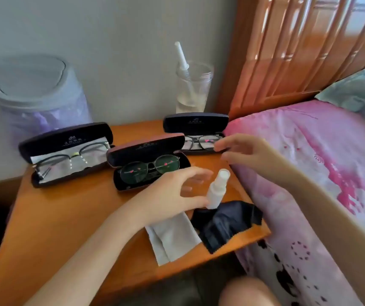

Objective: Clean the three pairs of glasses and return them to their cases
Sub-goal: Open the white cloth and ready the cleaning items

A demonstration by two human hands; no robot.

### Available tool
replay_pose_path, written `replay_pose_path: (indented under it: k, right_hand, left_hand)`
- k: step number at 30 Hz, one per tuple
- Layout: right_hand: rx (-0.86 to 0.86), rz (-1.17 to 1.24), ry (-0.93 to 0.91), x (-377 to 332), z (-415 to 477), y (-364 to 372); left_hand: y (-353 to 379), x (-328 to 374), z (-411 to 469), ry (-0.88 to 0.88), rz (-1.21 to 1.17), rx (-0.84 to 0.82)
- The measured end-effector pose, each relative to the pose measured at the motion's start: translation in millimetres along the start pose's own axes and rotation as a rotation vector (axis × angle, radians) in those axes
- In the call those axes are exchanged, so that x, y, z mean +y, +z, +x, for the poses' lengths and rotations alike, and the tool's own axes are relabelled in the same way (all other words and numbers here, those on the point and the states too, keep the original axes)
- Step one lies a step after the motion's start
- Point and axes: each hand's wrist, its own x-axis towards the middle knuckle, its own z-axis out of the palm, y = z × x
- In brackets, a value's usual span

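Three open cases on the table (pixel 66 217) each hold glasses (pixel 150 167): left case (pixel 66 140), middle case (pixel 146 149), right case (pixel 195 123). Lid logos are too blurred to read. A cup (pixel 193 89) holds water and a white tube (pixel 182 56). The left hand (pixel 172 195) has its fingers spread, thumb against the bottle (pixel 218 188). The right hand (pixel 245 153), fingers loosely apart, hovers at the right case.

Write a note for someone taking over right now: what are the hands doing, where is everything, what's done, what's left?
Left hand open, fingers spread beside the bottle, thumb at its base. Right hand open, empty, hovering by the right case.
Left case, middle case, right case: all open on the table, glasses in each. Grey cloth and black cloth lie at the front edge.
Done: nothing evident; whether any pair is clean cannot be told.
Left: likely clean all three, shut the cases.
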Motion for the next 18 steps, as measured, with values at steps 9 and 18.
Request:
replay_pose_path:
  k: [9,18]
  right_hand:
    - [0.049,0.059,-0.09,-37,-59,3]
    - [0.194,-0.149,-0.17,-36,-64,29]
  left_hand:
    - [36,22,-14,-0.01,-0.093,0.311]
    - [64,23,-5,-0.036,-0.165,0.456]
